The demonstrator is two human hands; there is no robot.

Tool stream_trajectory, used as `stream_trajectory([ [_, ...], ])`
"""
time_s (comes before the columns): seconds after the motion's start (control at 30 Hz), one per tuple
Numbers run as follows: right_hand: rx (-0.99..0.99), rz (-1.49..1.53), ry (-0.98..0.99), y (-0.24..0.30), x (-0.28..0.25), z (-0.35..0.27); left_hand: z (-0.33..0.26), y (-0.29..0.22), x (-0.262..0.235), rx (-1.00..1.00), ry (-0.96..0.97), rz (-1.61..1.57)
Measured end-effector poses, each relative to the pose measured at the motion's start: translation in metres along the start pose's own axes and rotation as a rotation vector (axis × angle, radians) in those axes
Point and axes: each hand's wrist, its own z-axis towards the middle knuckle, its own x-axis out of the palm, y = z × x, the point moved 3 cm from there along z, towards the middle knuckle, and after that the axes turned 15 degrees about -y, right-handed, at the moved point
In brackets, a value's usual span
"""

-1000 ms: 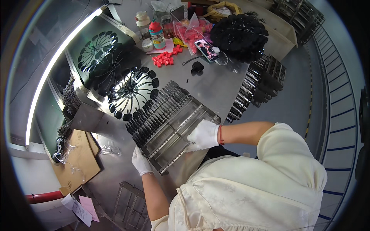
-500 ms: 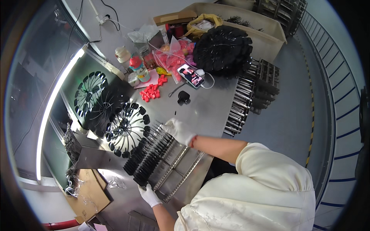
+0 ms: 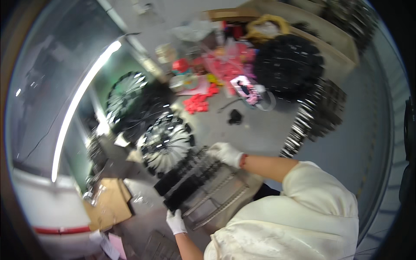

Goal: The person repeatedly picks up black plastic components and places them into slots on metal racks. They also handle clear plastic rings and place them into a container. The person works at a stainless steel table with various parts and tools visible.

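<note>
A metal rack [image 3: 219, 190] with long rails lies slantwise on the workbench in front of me. Along its left side run two dense rows of black slender parts [image 3: 184, 195]. My left hand [image 3: 176, 222], in a white glove, is closed at the rack's near corner, thumb and fingers on its edge. At the far end of the rows my right hand [image 3: 226, 154], also white-gloved, has its fingers curled together; blur hides what is between the fingertips. Just beyond the rows stands a round fan of black-tipped parts [image 3: 167, 145].
A large black round stack [image 3: 288, 67] sits at the back right, beside stacked metal racks [image 3: 299, 130]. A lit phone [image 3: 245, 90], red pieces [image 3: 197, 104] and a small black item [image 3: 235, 116] lie on the bench. Cardboard [image 3: 108, 203] is at the left, below a bright tube lamp [image 3: 80, 102].
The whole view has shifted and blurred, with the bench scene sliding right in the picture. Both hands stay at the same ends of the rack.
</note>
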Motion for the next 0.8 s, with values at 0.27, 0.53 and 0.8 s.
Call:
stream_trajectory([
  [0.27, -0.623, -0.371, -0.102, 0.074, 0.084, 0.139, -0.055, -0.179, 0.063, 1.066, 0.050, 0.521],
  [0.53, -0.774, -1.175, 0.000, 0.070, 0.232, 0.234, -0.058, -0.174, 0.098, 1.116, 0.357, 0.868],
  [0.8, -1.188, -0.721, -0.185, 0.124, 0.175, 0.174, -0.035, -0.113, 0.014, 0.989, 0.202, 0.856],
])
